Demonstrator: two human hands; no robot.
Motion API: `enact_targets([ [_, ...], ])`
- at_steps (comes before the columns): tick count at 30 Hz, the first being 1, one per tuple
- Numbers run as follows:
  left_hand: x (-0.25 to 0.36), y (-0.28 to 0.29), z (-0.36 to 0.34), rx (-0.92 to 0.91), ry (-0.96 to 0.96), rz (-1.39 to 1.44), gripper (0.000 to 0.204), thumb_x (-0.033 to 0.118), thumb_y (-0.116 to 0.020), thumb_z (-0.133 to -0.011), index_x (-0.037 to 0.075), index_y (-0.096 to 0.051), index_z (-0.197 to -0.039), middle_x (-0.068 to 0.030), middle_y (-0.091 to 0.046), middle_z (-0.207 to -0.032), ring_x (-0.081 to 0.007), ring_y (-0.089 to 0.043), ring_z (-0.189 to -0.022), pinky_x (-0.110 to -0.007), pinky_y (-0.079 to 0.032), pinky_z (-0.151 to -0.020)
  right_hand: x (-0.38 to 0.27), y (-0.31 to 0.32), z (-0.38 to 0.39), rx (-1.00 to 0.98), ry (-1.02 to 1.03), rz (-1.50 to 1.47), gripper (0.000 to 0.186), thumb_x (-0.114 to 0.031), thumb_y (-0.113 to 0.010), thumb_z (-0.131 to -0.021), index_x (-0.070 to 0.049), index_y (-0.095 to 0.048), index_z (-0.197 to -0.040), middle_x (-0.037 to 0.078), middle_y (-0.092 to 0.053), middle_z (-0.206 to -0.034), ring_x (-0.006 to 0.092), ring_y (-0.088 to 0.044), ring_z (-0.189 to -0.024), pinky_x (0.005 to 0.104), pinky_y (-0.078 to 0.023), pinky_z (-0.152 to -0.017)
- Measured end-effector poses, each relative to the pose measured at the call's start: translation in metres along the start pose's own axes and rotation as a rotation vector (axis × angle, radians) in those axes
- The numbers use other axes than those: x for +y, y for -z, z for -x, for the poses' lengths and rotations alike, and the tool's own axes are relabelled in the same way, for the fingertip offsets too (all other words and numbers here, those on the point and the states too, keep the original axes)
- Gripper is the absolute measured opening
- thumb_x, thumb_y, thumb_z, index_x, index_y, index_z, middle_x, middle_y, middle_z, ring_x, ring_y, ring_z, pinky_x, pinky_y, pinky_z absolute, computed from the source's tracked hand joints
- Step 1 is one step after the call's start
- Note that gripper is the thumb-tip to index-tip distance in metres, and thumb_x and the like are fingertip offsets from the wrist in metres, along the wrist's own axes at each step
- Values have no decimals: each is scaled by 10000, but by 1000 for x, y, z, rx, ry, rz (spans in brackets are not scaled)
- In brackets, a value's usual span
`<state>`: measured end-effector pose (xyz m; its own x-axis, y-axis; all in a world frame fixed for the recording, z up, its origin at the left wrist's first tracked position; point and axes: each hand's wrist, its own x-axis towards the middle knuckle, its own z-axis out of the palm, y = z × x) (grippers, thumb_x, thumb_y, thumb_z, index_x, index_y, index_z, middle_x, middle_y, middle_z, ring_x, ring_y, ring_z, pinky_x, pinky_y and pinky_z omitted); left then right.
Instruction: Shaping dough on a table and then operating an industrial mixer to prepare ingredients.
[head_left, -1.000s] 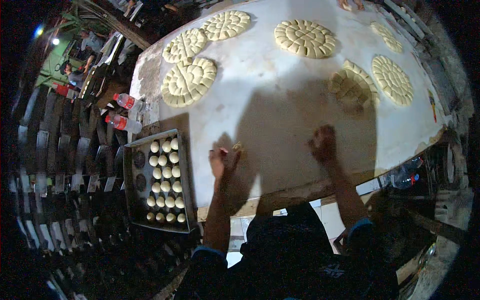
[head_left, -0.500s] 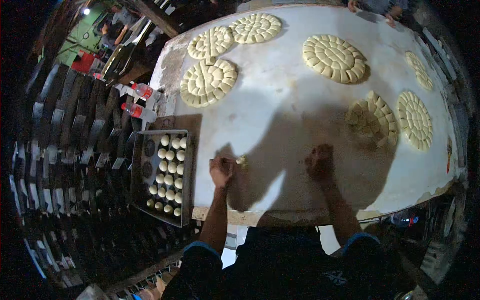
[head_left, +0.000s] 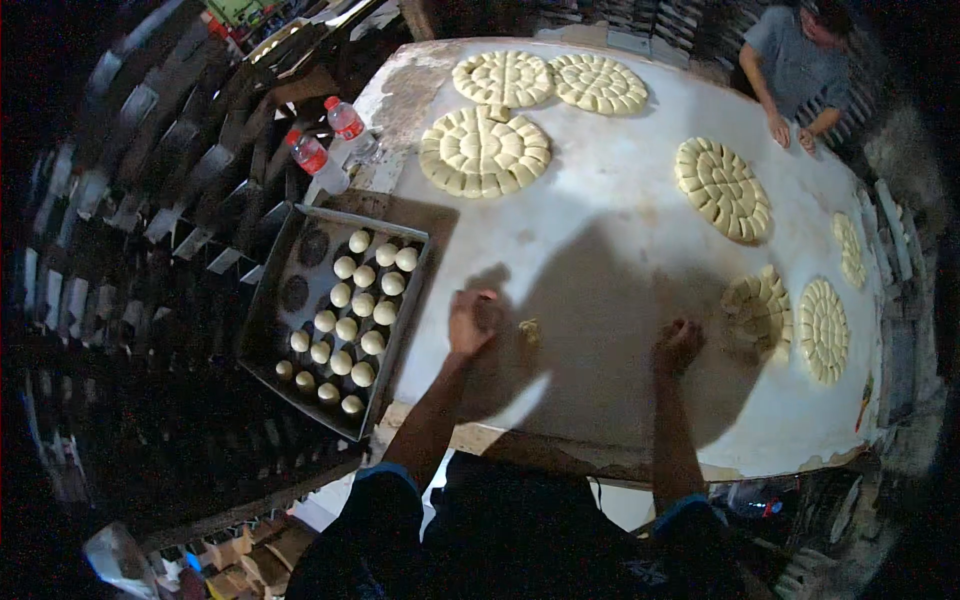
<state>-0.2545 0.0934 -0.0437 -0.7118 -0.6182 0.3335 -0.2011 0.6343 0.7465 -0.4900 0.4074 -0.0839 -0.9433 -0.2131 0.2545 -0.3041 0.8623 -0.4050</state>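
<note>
My left hand (head_left: 472, 322) is low over the white tabletop, between the tray and a small piece of dough (head_left: 530, 331). Its fingers are curled in, and whatever lies under them is hidden. My right hand (head_left: 680, 347) is closed like a fist on the table, in my shadow; its contents cannot be made out. Just right of it lies a partly broken-up round of cut dough (head_left: 768, 318). At the left, a dark metal tray (head_left: 400, 345) holds rows of smooth, pale dough balls (head_left: 346, 328).
More cut dough rounds lie across the table, including one at far left (head_left: 485, 152) and one at right (head_left: 824, 330). Two red-capped bottles (head_left: 306, 152) stand beyond the tray. A person in grey (head_left: 798, 70) works at the far edge. Dark stacked racks (head_left: 130, 200) fill the left.
The view has shifted, bringing the far person into fuller sight. My left hand is slightly farther from the small dough piece. Both hands stay curled.
</note>
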Motion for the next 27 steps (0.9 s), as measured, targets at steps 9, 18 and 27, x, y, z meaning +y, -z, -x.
enact_targets([
  [9, 6, 60, 104, -706, 378, 108, 157, 184, -568, -882, 88, -623, -994, -140, -592, -1000, -276, -573, -964, -420, -470, -843, 13, 71, 96, -347, -226, -409, 273, -253, -554, -868, -13, -608, -985, 192, -565, -1065, 303, -555, -922, 466, -480, -749],
  [18, 13, 87, 93, -486, 53, 403, 272, 175, -575, -892, 75, -600, -1144, -134, -634, -1015, -273, -631, -856, -366, -495, -768, -275, 59, 194, -555, 213, -570, 385, -341, -485, -936, -2, -552, -1105, 167, -608, -956, 260, -614, -815, 387, -496, -703],
  [27, 38, 24, 101, -578, 286, 691, 278, 122, -537, -889, 6, -517, -1141, -176, -600, -995, -335, -605, -875, -428, -483, -769, -236, 79, 167, -340, 63, -697, 310, -291, -536, -925, -1, -487, -830, 123, -517, -652, 187, -529, -638, 355, -433, -586],
])
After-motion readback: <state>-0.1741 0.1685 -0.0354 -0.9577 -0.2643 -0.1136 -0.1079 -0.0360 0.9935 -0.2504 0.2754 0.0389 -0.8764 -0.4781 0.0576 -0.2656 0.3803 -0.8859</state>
